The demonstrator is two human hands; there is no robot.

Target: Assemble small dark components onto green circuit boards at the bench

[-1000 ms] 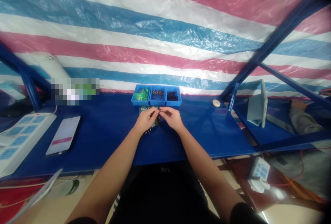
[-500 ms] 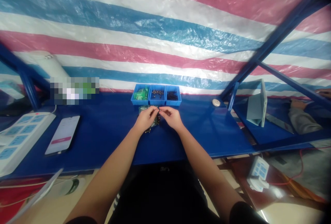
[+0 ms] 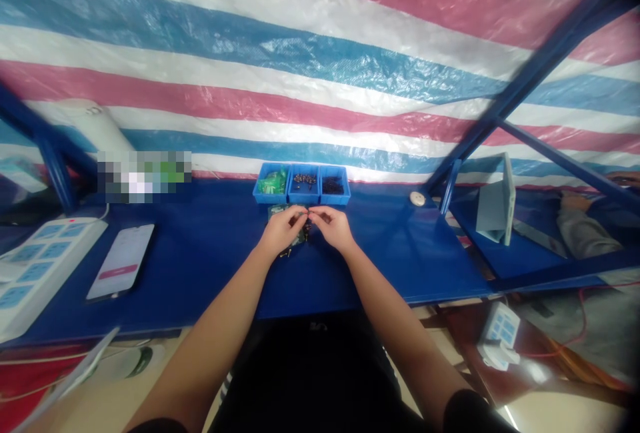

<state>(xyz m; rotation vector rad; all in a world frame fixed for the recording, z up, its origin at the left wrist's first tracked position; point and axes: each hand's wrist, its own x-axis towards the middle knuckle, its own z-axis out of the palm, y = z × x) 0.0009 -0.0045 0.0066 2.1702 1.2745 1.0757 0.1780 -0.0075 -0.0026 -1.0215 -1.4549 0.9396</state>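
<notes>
My left hand [image 3: 281, 230] and my right hand [image 3: 335, 226] meet over the blue table, thumbs and forefingers pinched and nearly touching. Whatever sits between the fingertips is too small to make out. Under my left hand lies a dark greenish patterned piece [image 3: 278, 208], mostly covered by the hand. Small brass-coloured parts [image 3: 285, 253] lie at its lower edge. Just beyond my hands stand three joined blue bins: the left bin [image 3: 271, 199] has green plastic and pale pieces, the middle bin [image 3: 303, 198] small metal parts, the right bin [image 3: 335, 200] dark small parts.
On the left lie a phone [image 3: 123, 260] and a white power strip [image 3: 55, 266]. A round cream-coloured object [image 3: 417, 199] sits at the back right. Past the blue frame [image 3: 470, 133] stands a tablet in a case [image 3: 497, 203], with another person's sleeve [image 3: 585, 223] beyond.
Almost nothing differs. Both hands keep the same place and pinch, with at most a slight shift at the fingertips.
</notes>
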